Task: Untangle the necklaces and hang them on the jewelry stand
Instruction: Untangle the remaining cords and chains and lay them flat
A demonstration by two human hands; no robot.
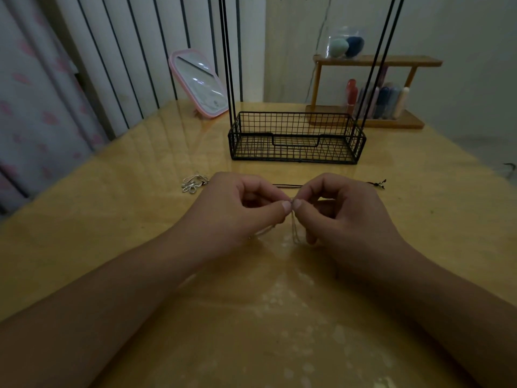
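My left hand [237, 208] and my right hand [341, 211] meet over the middle of the table, thumbs and forefingers pinching a thin pale chain necklace [293, 231] whose strands hang down to the tabletop between them. A silver necklace with a flower-shaped pendant [193, 184] lies in a heap just left of my left hand. A dark cord necklace [378, 184] stretches across the table behind my hands, partly hidden by them. The black wire jewelry stand [296, 138] with a basket base stands behind, its rods rising out of the frame.
A pink-framed mirror [200, 84] leans at the back left. A wooden shelf [372, 63] with bottles and a clear jar stands at the back right. The yellow table [112, 208] has a glossy cover. Curtain and wall bars lie to the left.
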